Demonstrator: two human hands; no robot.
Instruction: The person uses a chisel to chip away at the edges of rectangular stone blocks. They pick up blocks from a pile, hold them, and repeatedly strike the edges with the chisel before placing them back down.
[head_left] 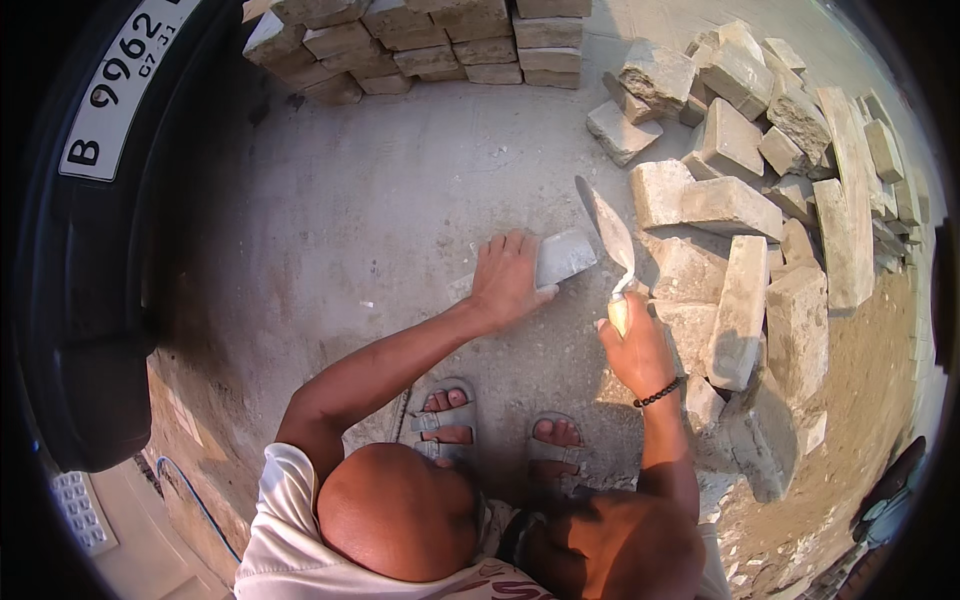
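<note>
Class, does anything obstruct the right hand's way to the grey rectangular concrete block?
Nothing visible stands between the right hand, holding a pointed metal trowel, and the block's right end; the left hand covers another part.

1. White shirt [268,545], short-sleeved from where I stand — reddish print [500,589] on the cloth.
2. Bracelet [657,391] of small black beads, just behind the right hand [641,350].
3. Sandals [443,417] — grey, open-toed, broad-strapped.
</note>
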